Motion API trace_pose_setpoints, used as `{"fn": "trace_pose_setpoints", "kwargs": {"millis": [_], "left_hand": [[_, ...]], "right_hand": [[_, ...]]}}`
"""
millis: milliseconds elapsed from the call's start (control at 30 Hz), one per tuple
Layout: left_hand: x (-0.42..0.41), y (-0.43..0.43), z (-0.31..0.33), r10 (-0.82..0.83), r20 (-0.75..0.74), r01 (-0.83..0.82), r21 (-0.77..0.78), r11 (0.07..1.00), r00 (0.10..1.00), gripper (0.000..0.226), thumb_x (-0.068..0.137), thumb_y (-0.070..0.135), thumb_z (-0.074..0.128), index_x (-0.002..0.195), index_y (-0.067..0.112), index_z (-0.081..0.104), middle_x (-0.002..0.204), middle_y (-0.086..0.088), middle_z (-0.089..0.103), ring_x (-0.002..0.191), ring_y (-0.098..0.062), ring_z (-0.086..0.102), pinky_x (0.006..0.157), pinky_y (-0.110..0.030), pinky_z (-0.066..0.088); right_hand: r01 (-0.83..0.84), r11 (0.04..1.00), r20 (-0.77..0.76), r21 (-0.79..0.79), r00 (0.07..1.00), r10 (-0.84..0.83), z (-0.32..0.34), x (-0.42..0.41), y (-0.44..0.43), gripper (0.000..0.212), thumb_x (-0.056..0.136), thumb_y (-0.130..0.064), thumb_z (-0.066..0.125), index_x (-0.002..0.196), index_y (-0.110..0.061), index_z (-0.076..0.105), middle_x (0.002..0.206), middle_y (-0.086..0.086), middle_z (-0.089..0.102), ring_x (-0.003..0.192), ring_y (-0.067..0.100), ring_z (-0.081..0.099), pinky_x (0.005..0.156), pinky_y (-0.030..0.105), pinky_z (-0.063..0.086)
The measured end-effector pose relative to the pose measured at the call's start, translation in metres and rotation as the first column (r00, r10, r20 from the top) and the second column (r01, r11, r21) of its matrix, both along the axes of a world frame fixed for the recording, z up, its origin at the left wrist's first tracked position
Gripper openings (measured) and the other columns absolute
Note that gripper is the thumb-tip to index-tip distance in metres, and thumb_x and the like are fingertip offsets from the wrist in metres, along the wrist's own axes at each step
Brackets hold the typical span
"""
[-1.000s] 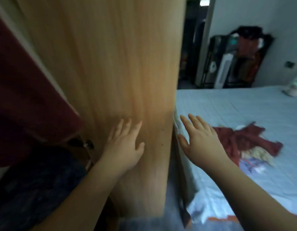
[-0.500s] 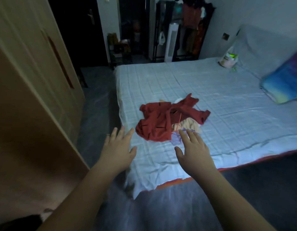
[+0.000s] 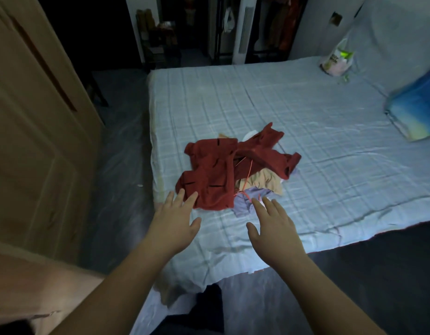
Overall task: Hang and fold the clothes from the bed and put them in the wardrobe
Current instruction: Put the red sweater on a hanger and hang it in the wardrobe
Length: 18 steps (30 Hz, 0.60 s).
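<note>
So: clothes pile [image 3: 262, 182] lay on the bed [image 3: 330, 122], straight ahead. The left hand [image 3: 175, 226] was at the red shirt [image 3: 209, 175]'s near edge, right hand [image 3: 274, 228] at the lilac piece [image 3: 244, 203]; both flat, spread wide, holding nothing.

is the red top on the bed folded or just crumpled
Crumpled, not folded: the red top lies bunched and twisted in a heap on the bed, draped over a beige piece and a lilac piece.

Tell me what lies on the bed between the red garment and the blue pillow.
Nothing but bare checked sheet between red garment and blue pillow, head view.
</note>
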<state>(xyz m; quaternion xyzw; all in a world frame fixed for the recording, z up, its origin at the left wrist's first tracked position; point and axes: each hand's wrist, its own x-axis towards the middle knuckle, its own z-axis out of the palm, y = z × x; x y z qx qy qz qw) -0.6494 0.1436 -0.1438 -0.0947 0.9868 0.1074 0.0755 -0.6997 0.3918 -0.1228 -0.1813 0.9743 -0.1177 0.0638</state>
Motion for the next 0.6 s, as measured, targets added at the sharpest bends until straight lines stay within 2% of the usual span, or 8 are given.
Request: {"fn": "trace_pose_setpoints", "kwargs": {"millis": [167, 300, 400, 500, 600], "left_hand": [[-0.084, -0.005, -0.044, -0.056, 0.111, 0.048, 0.071, 0.996, 0.992, 0.073, 0.098, 0.051, 0.042, 0.159, 0.027, 0.012, 0.166, -0.010, 0.013, 0.151, -0.033, 0.014, 0.119, -0.048, 0.022], [-0.150, -0.010, -0.075, -0.098, 0.142, 0.080, 0.128, 0.989, 0.985, 0.071, 0.097, 0.047, 0.045, 0.159, 0.025, 0.016, 0.165, -0.011, 0.017, 0.150, -0.033, 0.017, 0.118, -0.048, 0.025], [-0.191, -0.011, -0.096, -0.118, 0.174, 0.091, 0.157, 0.983, 0.978, 0.070, 0.098, 0.044, 0.047, 0.159, 0.023, 0.018, 0.164, -0.011, 0.021, 0.150, -0.032, 0.019, 0.119, -0.046, 0.024], [-0.221, -0.011, -0.121, -0.081, 0.213, 0.030, 0.237, 0.971, 0.974, 0.067, 0.097, 0.039, 0.051, 0.156, 0.019, 0.027, 0.155, -0.011, 0.037, 0.143, -0.032, 0.031, 0.116, -0.044, 0.030], [-0.244, -0.008, -0.151, -0.010, 0.235, -0.064, 0.304, 0.951, 0.972, 0.055, 0.094, 0.032, 0.056, 0.145, 0.016, 0.040, 0.137, -0.010, 0.051, 0.126, -0.031, 0.045, 0.102, -0.045, 0.043]], "right_hand": [[-0.002, 0.997, 0.046, 0.071, 0.999, -0.001, -0.020, -0.087, -0.009, 0.064, 0.093, -0.038, 0.054, 0.151, -0.022, 0.033, 0.158, 0.006, 0.032, 0.146, 0.027, 0.026, 0.114, 0.044, 0.033], [-0.002, 1.000, 0.048, 0.016, 0.999, 0.001, -0.044, -0.150, -0.019, 0.055, 0.088, -0.023, 0.062, 0.140, -0.014, 0.049, 0.144, 0.008, 0.049, 0.135, 0.030, 0.043, 0.103, 0.046, 0.043], [0.045, 0.999, 0.113, -0.001, 0.993, -0.044, -0.072, -0.192, -0.024, 0.053, 0.088, -0.019, 0.061, 0.139, -0.012, 0.051, 0.142, 0.009, 0.051, 0.132, 0.029, 0.044, 0.104, 0.044, 0.041], [0.075, 0.996, 0.190, -0.051, 0.980, -0.064, -0.105, -0.227, -0.027, 0.047, 0.086, -0.012, 0.061, 0.133, -0.011, 0.056, 0.133, 0.009, 0.057, 0.124, 0.030, 0.049, 0.100, 0.043, 0.042], [-0.021, 1.000, 0.226, -0.005, 0.974, 0.022, -0.141, -0.263, -0.026, 0.044, 0.082, -0.005, 0.061, 0.126, -0.011, 0.061, 0.121, 0.011, 0.061, 0.113, 0.034, 0.053, 0.093, 0.043, 0.046]]}}
